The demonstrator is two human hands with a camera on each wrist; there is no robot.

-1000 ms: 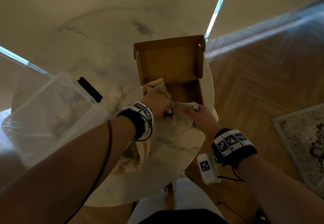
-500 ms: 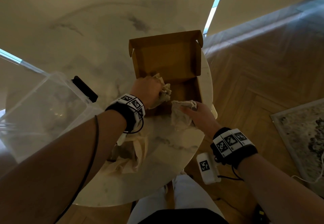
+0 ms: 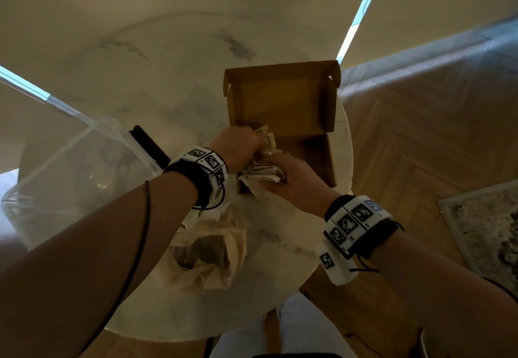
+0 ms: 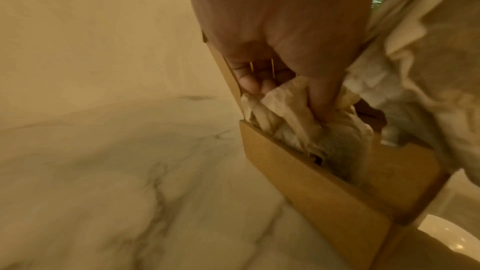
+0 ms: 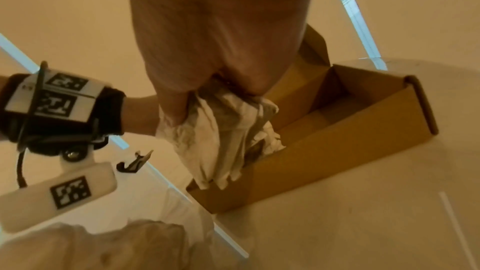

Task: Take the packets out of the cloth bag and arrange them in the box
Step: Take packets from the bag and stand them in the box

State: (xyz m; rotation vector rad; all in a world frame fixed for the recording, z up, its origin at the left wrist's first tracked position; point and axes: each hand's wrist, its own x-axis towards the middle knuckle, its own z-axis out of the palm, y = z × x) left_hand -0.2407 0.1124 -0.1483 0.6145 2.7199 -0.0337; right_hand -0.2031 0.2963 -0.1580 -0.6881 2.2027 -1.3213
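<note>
An open brown cardboard box stands on the round marble table, its lid raised at the back. My left hand grips a crumpled cream packet and holds it down inside the box's near-left corner. My right hand grips a second crumpled whitish packet over the box's near rim, partly hanging outside it. The cloth bag lies open and slumped on the table below my left wrist. I cannot see what is inside the bag.
A clear plastic bin with a black latch stands on the table at the left. The table edge runs close to the box's right side, above the wooden floor. A patterned rug lies at the right.
My right hand has moved left and up with its packet, from beside the box to over its near rim. My left hand stays in the box's left corner with its packet.
</note>
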